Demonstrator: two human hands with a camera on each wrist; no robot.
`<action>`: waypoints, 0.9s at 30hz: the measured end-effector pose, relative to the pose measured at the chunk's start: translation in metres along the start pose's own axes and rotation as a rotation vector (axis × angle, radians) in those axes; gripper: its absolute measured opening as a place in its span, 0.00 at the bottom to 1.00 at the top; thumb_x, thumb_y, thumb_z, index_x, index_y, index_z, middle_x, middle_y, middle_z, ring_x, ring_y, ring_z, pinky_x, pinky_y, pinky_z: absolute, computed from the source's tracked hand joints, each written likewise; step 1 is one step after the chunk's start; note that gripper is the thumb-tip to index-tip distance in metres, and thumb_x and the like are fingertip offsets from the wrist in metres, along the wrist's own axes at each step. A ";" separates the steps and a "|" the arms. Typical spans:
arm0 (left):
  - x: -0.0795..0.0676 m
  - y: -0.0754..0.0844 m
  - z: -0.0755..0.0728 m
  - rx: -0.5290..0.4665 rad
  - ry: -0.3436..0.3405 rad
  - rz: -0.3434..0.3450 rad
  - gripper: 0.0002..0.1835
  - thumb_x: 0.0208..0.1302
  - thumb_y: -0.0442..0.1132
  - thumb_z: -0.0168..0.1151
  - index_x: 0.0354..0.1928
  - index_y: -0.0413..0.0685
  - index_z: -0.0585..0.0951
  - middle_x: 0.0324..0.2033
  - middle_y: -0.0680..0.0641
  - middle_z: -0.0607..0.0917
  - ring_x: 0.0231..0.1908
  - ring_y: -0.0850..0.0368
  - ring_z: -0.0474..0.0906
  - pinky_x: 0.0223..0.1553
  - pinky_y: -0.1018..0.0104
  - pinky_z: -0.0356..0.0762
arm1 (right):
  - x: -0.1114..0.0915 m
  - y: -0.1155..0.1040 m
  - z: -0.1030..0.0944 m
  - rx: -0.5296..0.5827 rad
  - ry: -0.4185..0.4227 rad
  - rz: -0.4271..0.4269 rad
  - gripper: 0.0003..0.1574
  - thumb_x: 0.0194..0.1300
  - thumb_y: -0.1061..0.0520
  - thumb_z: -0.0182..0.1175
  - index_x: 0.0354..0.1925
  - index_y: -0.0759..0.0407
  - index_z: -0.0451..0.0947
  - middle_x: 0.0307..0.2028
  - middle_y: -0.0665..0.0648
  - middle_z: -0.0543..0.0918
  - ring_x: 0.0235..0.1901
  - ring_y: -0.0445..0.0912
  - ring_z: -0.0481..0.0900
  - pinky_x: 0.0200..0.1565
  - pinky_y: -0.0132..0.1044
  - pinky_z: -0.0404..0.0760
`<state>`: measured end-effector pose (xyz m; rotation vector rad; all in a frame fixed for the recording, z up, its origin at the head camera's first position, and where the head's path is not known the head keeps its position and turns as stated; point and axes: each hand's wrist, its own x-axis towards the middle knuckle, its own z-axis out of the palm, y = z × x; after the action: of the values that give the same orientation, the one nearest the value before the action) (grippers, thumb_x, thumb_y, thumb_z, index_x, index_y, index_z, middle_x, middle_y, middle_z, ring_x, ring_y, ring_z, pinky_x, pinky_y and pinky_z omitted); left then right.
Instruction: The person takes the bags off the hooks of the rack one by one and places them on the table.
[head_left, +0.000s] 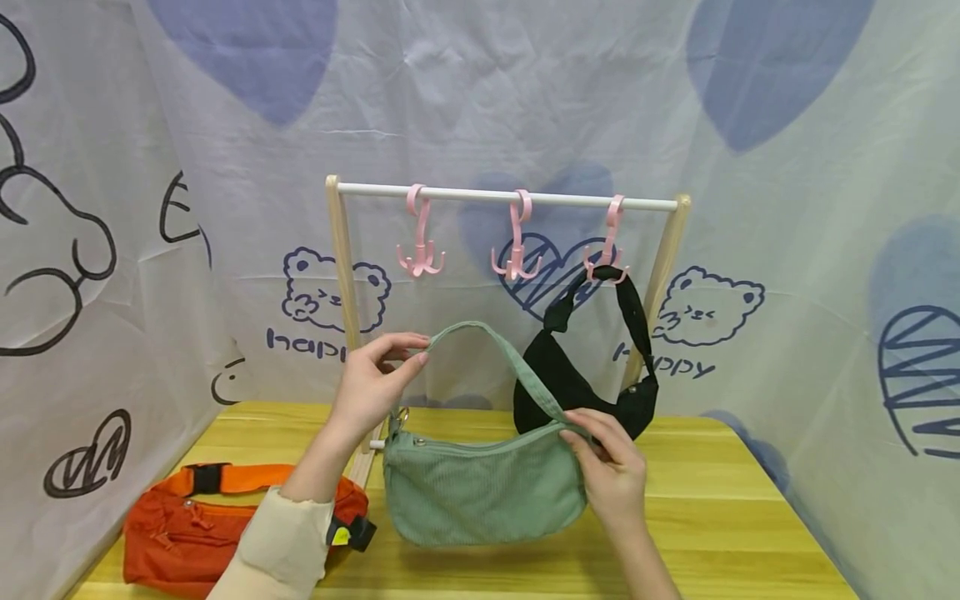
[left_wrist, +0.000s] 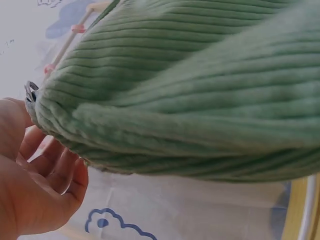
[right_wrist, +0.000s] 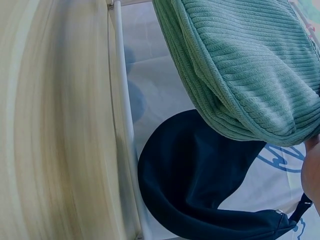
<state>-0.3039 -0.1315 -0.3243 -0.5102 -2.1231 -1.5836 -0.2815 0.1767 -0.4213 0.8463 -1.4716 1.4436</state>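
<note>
A green corduroy shoulder bag [head_left: 483, 492] is held up above the table in front of the rack. My left hand [head_left: 375, 379] pinches its strap [head_left: 517, 362] near the left end, and the strap arches up between both hands. At the bag's top right corner, my right hand [head_left: 611, 462] pinches the strap's base between thumb and fingers. In the left wrist view the ribbed cloth fills most of the picture, with the left hand [left_wrist: 42, 175] at its edge. Behind it a black shoulder bag [head_left: 585, 383] hangs by its strap from the right pink hook [head_left: 611, 237].
A wooden rack with a white rail [head_left: 465, 194] carries two more pink hooks, a left one [head_left: 422, 242] and a middle one [head_left: 517, 242], with nothing on them. An orange waist bag [head_left: 195, 533] lies at the left of the wooden table [head_left: 720, 517]. A printed cloth hangs behind.
</note>
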 end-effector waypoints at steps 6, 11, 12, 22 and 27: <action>-0.005 -0.010 0.002 -0.006 -0.033 -0.086 0.12 0.71 0.35 0.68 0.54 0.45 0.87 0.54 0.45 0.88 0.50 0.46 0.86 0.47 0.68 0.83 | -0.001 0.002 -0.001 0.033 0.012 -0.003 0.21 0.51 0.87 0.66 0.44 0.78 0.85 0.45 0.66 0.87 0.49 0.45 0.85 0.41 0.22 0.81; -0.009 -0.015 0.002 0.005 -0.037 -0.124 0.13 0.72 0.37 0.67 0.56 0.45 0.87 0.52 0.42 0.88 0.51 0.47 0.87 0.49 0.62 0.83 | 0.000 0.004 -0.001 0.048 0.016 -0.016 0.20 0.50 0.87 0.66 0.43 0.78 0.85 0.44 0.67 0.87 0.49 0.46 0.86 0.43 0.23 0.82; -0.010 -0.016 0.002 0.006 -0.039 -0.129 0.13 0.73 0.38 0.67 0.56 0.45 0.87 0.52 0.42 0.88 0.51 0.47 0.87 0.49 0.61 0.83 | 0.000 0.004 -0.001 0.050 0.016 -0.018 0.20 0.50 0.87 0.66 0.43 0.78 0.85 0.44 0.67 0.87 0.49 0.46 0.86 0.43 0.24 0.82; -0.023 -0.029 -0.003 -0.016 -0.048 -0.125 0.18 0.77 0.45 0.62 0.62 0.47 0.84 0.58 0.46 0.85 0.56 0.54 0.82 0.60 0.60 0.77 | 0.001 0.005 -0.003 0.043 0.029 -0.016 0.20 0.50 0.87 0.66 0.42 0.79 0.85 0.44 0.67 0.87 0.49 0.46 0.86 0.44 0.24 0.82; -0.034 -0.036 -0.003 -0.043 -0.049 0.003 0.18 0.78 0.41 0.60 0.64 0.46 0.82 0.62 0.47 0.83 0.60 0.57 0.78 0.59 0.70 0.76 | 0.000 0.004 -0.004 0.040 0.036 -0.004 0.19 0.50 0.87 0.66 0.42 0.79 0.85 0.44 0.67 0.87 0.49 0.46 0.86 0.45 0.25 0.83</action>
<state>-0.2946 -0.1455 -0.3705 -0.5723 -2.1264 -1.6344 -0.2851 0.1807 -0.4227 0.8435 -1.4176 1.4822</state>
